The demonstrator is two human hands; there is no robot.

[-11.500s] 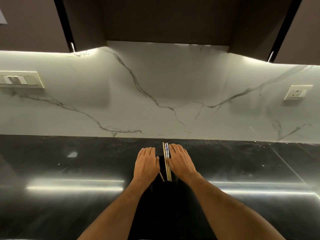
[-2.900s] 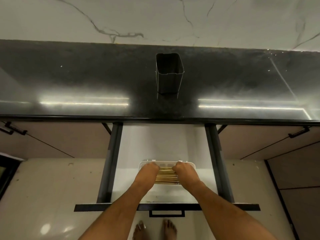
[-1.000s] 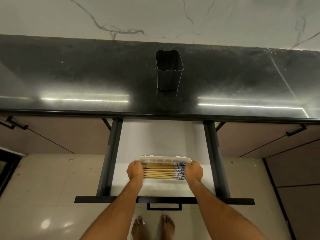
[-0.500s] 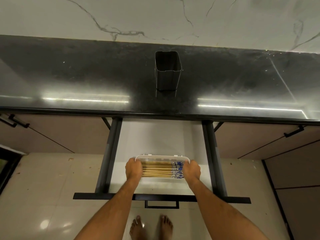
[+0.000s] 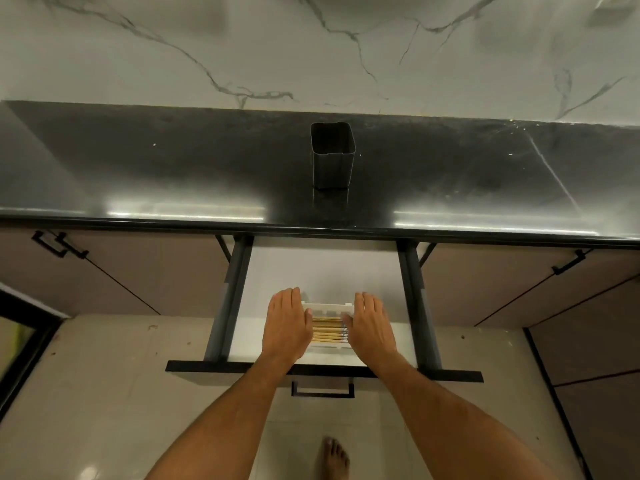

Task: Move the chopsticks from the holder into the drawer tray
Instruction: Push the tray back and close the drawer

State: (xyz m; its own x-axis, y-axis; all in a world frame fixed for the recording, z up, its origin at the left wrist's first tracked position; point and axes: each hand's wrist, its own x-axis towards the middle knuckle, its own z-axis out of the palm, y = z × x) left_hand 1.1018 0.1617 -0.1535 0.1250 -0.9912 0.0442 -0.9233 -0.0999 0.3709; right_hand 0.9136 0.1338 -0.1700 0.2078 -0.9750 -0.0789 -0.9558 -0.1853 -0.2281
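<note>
Chopsticks (image 5: pixel 327 330) lie crosswise in tray (image 5: pixel 327 305), between the 2 flat, straight-fingered hands, left hand (image 5: pixel 286 323) and right hand (image 5: pixel 370 326) equally near, gripping nothing.

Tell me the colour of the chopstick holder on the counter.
The holder is dark grey, nearly black like the countertop; the head view shows it.
</note>
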